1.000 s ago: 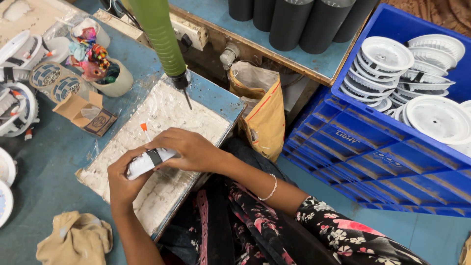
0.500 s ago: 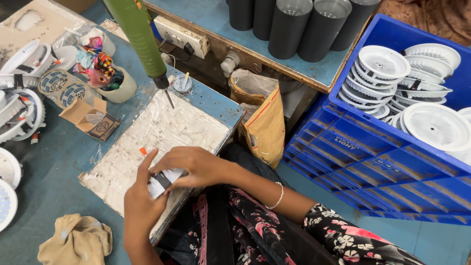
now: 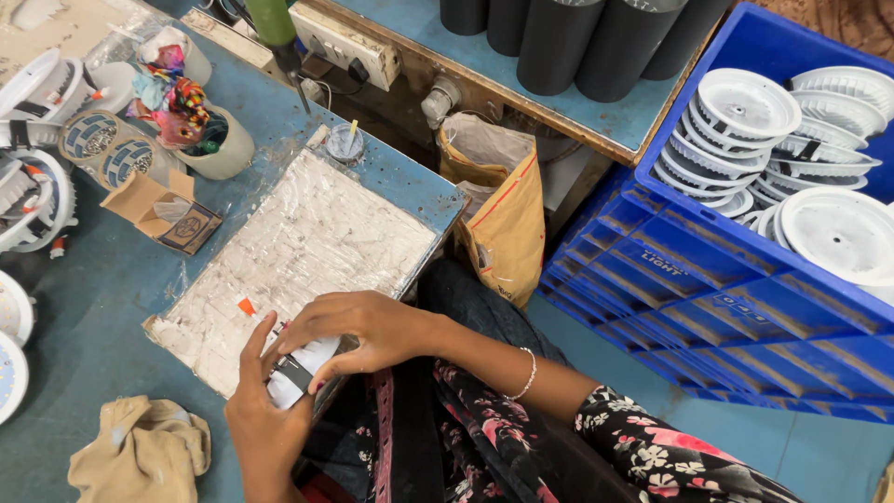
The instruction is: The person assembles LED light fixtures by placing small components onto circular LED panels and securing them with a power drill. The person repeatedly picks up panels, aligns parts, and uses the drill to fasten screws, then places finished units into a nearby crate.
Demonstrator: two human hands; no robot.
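Note:
Both my hands hold a small white part with a black band (image 3: 296, 373) at the near edge of a white worn work pad (image 3: 298, 251). My right hand (image 3: 358, 331) covers the part from above, fingers curled over it. My left hand (image 3: 259, 410) grips it from below, thumb raised beside it. A thin wire with an orange tip (image 3: 247, 307) sticks out from the part onto the pad. Most of the part is hidden by my fingers.
A green hanging screwdriver (image 3: 277, 37) dangles over the blue bench. A cup of coloured bits (image 3: 200, 130), tape rolls (image 3: 102, 149) and white lamp housings (image 3: 28, 186) lie left. A tan cloth (image 3: 140, 452) is near. Blue crates (image 3: 708, 279) with white round housings (image 3: 745, 102) stand right, beside a brown bag (image 3: 503, 214).
My hands have drawn the white part back toward my body, to the pad's near edge. The view has shifted, so the hanging screwdriver now sits higher and farther off.

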